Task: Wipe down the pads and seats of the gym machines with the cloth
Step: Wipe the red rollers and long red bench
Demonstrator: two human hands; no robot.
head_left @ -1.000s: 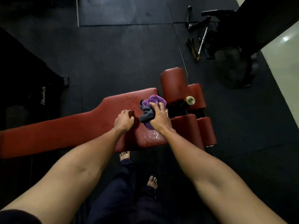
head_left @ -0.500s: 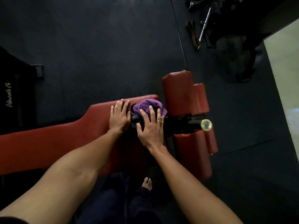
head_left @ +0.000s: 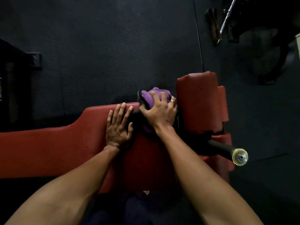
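Purple cloth [head_left: 151, 96], bunched, w/ dark-grey part, gripped by R hand [head_left: 159, 113] at far edge of red bench [head_left: 48, 148]; L hand [head_left: 118, 125] flat on bench, fingers straight.

Dark, finely textured rubber floor mats [head_left: 113, 46] covered the room, with a thin straight seam [head_left: 198, 38] running far to near, right of centre. At the left edge stood a black machine frame [head_left: 14, 82] with a small square bracket [head_left: 34, 60]. Far right, a shiny chrome bar [head_left: 227, 17] and brown straps [head_left: 214, 26] lay beside a dark curved machine base [head_left: 276, 54]. A pale strip of floor [head_left: 298, 44] showed at the right edge. The light was dim.
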